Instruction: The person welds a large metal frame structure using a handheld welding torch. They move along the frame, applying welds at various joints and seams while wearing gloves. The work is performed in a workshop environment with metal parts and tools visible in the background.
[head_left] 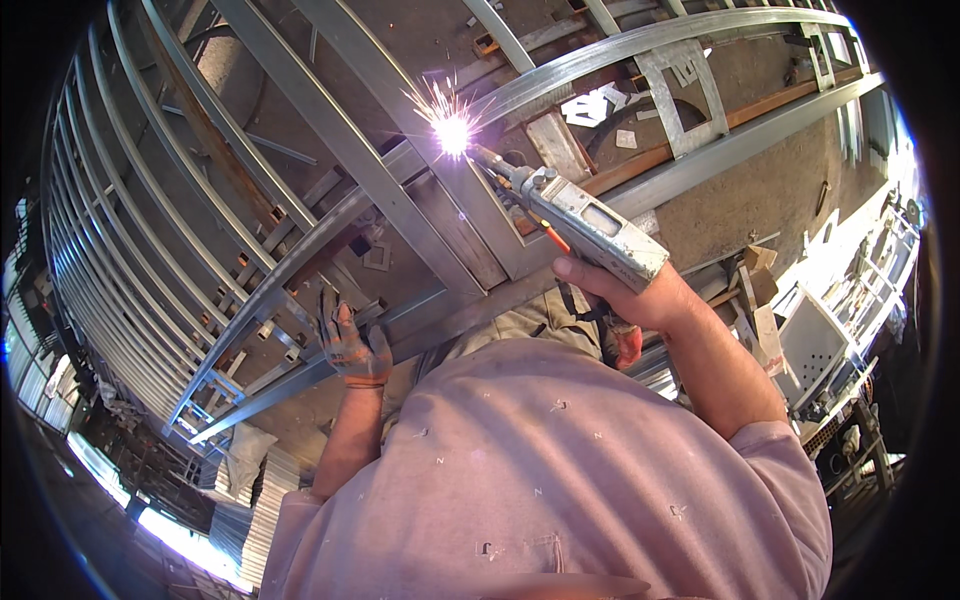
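My right hand (632, 298) is bare at the thumb and wrist and wraps round the rear of a grey handheld welding gun (588, 215). A bright flash with sparks (453, 136) bursts at the gun's nozzle, where flat steel bars of a gate-like frame (440, 235) meet. The glare hides the joint itself. My left hand (356, 348), in a worn grey and orange work glove, lies over the frame's near left rail with its fingers stretched out and holds nothing. Below the gun shows a red patch (628, 346), partly hidden, that I cannot make out.
Many curved steel bars (130, 180) fan out to the left. A curved rail (640, 45) and a rusty square tube (640, 168) run to the far right. White scraps (597, 105) lie on the ground beneath. Boards and a perforated panel (822, 335) stand at right.
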